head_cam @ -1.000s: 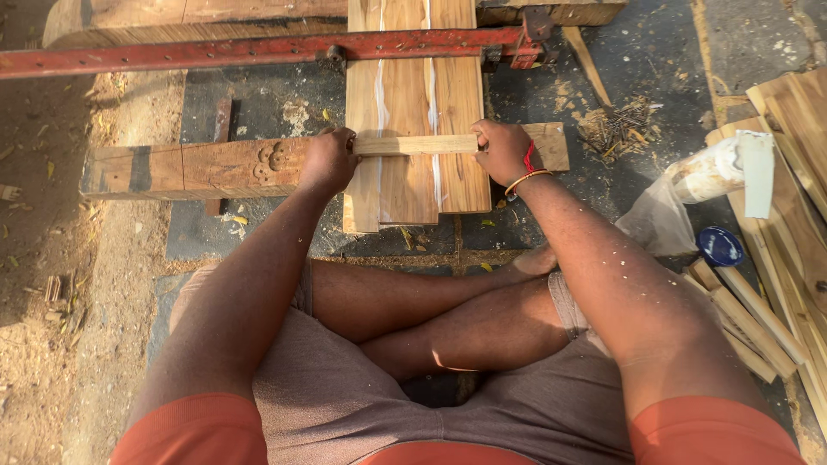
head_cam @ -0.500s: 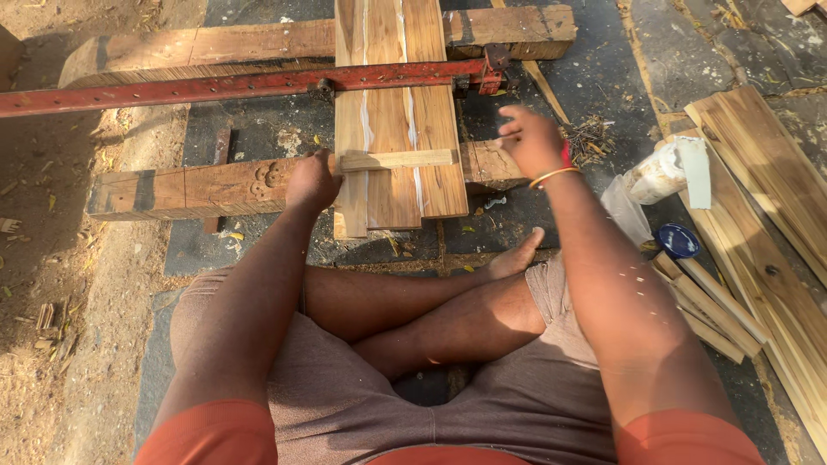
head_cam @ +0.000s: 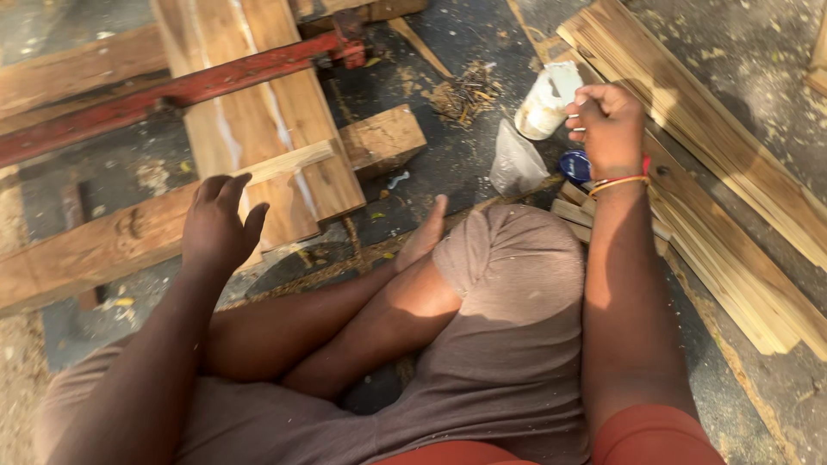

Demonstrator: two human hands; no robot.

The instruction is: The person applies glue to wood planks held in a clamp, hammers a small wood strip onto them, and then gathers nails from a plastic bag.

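White plastic bottle (head_cam: pixel 546 105) is lying tilted on the dark ground, just beyond the right hand's curled fingers (head_cam: pixel 586 108), touching or nearly touching them; can't tell if they are actually gripping it. Right hand (head_cam: pixel 610 125) is closing into a loose fist, knuckles up, bangles sitting at the wrist. Blue round lid (head_cam: pixel 575 164) is lying just below that fist, on the wrist side. Clear plastic bag (head_cam: pixel 518 160) is sitting to the thumb side of the fist, next to the bottle. Stack of wooden slats (head_cam: pixel 732 207) is running under and past the right hand, on the little-finger side.

Left hand (head_cam: pixel 217 226) is resting flat, fingers spread and slightly bent, holding nothing, palm lying on the long carved timber (head_cam: pixel 86 250). Thin light wood strip (head_cam: pixel 289 161) is lying just off its fingertips, crossing the wide plank (head_cam: pixel 258 112). Red metal bar clamp (head_cam: pixel 172 90) is spanning that plank further out beyond the fingertips. Short wooden block (head_cam: pixel 383 138) is sitting well to the right of the left fingers.
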